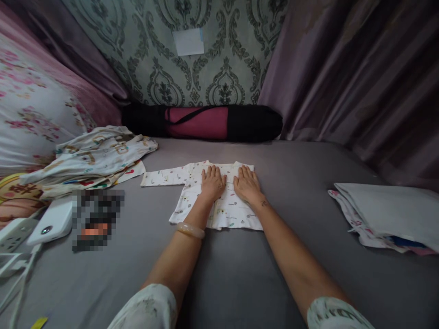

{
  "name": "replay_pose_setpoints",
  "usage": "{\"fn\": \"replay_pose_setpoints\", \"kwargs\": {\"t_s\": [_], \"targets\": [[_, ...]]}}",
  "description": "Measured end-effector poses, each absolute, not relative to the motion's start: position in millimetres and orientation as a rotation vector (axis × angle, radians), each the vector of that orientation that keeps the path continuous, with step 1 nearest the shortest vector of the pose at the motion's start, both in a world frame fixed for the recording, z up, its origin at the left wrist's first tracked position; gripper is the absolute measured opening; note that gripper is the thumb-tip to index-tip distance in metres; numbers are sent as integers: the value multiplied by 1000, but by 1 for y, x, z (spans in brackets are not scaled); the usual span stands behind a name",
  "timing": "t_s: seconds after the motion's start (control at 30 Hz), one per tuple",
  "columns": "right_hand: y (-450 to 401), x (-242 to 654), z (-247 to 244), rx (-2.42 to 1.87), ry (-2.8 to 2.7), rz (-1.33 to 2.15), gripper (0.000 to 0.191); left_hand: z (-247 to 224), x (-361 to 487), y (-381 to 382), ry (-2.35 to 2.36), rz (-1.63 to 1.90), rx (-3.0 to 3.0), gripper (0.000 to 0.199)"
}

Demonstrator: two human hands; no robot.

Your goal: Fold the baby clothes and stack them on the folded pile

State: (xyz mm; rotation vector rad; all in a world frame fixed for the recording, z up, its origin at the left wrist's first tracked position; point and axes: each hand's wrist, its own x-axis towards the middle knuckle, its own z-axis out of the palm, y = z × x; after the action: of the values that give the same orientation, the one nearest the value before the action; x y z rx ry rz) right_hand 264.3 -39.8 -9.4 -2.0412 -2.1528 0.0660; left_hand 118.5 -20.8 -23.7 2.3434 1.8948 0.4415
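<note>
A small white long-sleeved baby shirt (224,212) with a tiny coloured print lies flat in front of me. Its left sleeve (164,177) stretches straight out to the side; the right sleeve is not seen sticking out, and I cannot tell how it lies. My left hand (213,183) rests palm down on the upper middle of the shirt, fingers stretched forward. Beside it, my right hand (247,183) presses flat near the shirt's upper right part, its fingers also straight. Neither hand grips the cloth.
Crumpled printed clothes (99,155) lie at the left, near a white power bank (51,221) and a power strip (15,233) with cables. Folded clothes (387,210) sit at the right. A black and red long bag (199,122) lies against the wall. Grey sheet (302,183) covers the bed.
</note>
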Motion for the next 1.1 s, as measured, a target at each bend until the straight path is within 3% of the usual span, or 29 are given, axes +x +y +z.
{"fn": "replay_pose_setpoints", "kwargs": {"t_s": [0.57,0.73,0.9,1.1], "targets": [[-33,285,-17,-2138,-2023,108,67,-22,112,-22,1917,398,2224,63],[-39,284,-2,-2125,-2044,119,64,12,100,-19,1851,401,2092,60],[-47,257,18,-1918,-2271,258,61,53,40,-16,2104,773,1872,46],[-45,222,17,-1871,-2409,445,61,39,-34,-32,2551,862,1205,40]]}}
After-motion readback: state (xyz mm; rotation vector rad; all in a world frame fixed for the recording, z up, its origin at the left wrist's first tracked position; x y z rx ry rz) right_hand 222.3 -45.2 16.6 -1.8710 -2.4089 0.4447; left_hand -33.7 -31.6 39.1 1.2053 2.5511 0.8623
